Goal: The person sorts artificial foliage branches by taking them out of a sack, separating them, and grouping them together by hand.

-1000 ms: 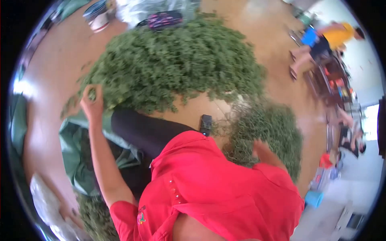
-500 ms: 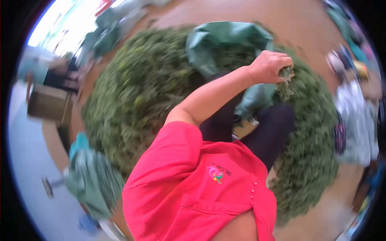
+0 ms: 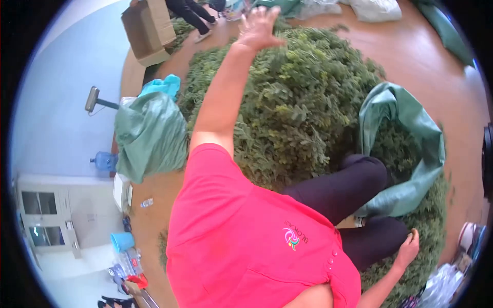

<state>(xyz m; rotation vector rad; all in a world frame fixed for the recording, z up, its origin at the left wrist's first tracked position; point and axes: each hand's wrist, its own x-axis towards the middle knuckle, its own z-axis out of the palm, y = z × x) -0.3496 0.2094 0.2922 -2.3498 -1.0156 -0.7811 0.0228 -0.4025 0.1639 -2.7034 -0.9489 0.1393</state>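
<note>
A large heap of leafy green sprigs [image 3: 308,97] spreads over the floor in front of me. My left hand [image 3: 259,30] reaches over its far left edge, fingers spread, with nothing visible in them. Low at the right, beside my knee, is my right hand [image 3: 408,250]; its fingertips are drawn together, and whatever may be between them is too small to make out. Near my knees an open green sack [image 3: 429,138] stands with its mouth up and leafy sprigs inside. More sprigs lie under and around the right hand.
A full green sack [image 3: 151,136] stands at the left near a scale display on a post [image 3: 92,99]. Behind it are a cardboard box [image 3: 149,31] and another person's legs [image 3: 190,13]. A blue bucket [image 3: 122,241] and water jug [image 3: 105,161] stand further left.
My left hand has swung from above the right part of the heap to its far left, and the bunch of sprigs it held is gone. My view has turned left; my right hand now shows.
</note>
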